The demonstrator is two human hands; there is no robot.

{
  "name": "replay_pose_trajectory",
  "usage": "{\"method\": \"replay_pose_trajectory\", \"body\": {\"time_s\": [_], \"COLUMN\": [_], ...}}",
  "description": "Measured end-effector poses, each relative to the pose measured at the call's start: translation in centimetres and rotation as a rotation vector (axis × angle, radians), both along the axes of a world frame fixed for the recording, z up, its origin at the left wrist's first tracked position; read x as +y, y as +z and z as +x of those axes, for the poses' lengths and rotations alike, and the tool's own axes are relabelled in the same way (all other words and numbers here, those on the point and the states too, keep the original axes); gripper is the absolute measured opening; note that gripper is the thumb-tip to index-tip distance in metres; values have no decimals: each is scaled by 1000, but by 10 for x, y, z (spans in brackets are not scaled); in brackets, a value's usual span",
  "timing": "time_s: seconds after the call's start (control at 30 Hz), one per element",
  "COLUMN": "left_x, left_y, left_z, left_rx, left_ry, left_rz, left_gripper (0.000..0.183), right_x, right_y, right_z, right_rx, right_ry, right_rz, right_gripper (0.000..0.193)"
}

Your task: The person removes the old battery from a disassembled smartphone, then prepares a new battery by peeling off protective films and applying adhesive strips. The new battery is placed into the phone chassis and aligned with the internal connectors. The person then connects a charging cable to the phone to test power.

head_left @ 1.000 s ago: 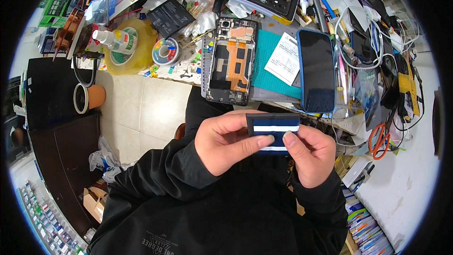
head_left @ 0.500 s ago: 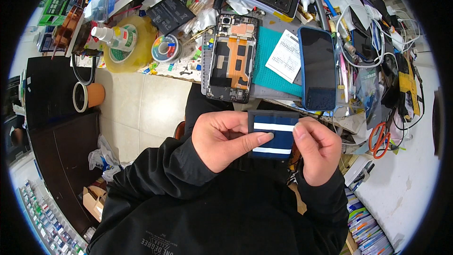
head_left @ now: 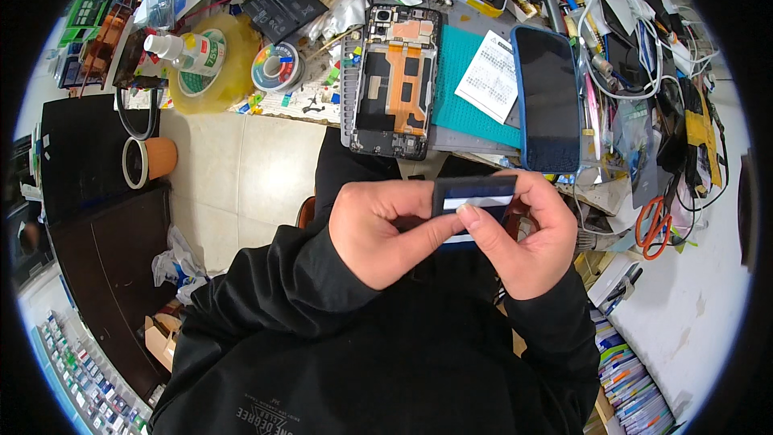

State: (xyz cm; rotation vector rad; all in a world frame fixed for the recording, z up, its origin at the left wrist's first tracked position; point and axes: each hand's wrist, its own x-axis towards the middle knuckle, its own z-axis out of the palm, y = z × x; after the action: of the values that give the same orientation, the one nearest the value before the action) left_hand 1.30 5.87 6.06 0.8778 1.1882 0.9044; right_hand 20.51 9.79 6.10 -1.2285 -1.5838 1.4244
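Note:
Between my two hands, above my lap, is a flat phone battery [head_left: 475, 186], dark blue with a black border and white strips across its face. My left hand [head_left: 374, 234] pinches its left side, thumb on the face and fingers behind. My right hand [head_left: 531, 250] grips the right side, its thumb tip on the white strip beside the left thumb. The battery is tilted, and the thumbs hide much of its lower part. Beyond my hands, on the bench, lies an opened phone [head_left: 372, 89] with an orange flex cable inside.
Right of the opened phone are a teal mat [head_left: 459, 44], a white printed leaflet [head_left: 489, 80] and a blue-edged phone [head_left: 551, 101]. On the left sit another black battery [head_left: 283, 8], a solder spool [head_left: 290, 76] and a yellow tape roll [head_left: 233, 84]. Orange-handled scissors [head_left: 652, 229] lie far right.
My right thumb has moved left from the battery's right edge to its middle, next to my left thumb. The battery has tilted, showing less of its face. The view has shifted slightly.

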Motion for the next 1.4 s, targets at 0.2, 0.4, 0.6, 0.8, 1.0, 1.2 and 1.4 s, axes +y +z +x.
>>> {"method": "replay_pose_trajectory", "body": {"time_s": [0.2,0.4,0.6,0.8,1.0,1.2,1.4], "left_x": [2,3,2,3,5,0,5], "left_y": [-1,-8,-13,-14,3,7,-10], "left_z": [-6,-9,-8,-5,-21,-41,-39], "left_rx": [-226,-189,-283,-275,210,1010,922], "left_ry": [58,31,18,168,-43,-271,25], "left_rz": [-139,-189,-162,-197,397,1330,1427], "left_gripper": [11,11,25,26,22,38,32], "right_x": [2,3,1,-5,-7,-13,-16], "right_y": [19,20,18,12,12,12,13], "right_z": [11,15,17,20,29,36,21], "right_rx": [14,10,42,113,151,379,298], "right_ry": [29,19,19,91,-32,40,55], "right_rz": [-285,-355,-368,-260,-182,-471,-469], "right_gripper": [18,20,27,41,47,45,50]}}
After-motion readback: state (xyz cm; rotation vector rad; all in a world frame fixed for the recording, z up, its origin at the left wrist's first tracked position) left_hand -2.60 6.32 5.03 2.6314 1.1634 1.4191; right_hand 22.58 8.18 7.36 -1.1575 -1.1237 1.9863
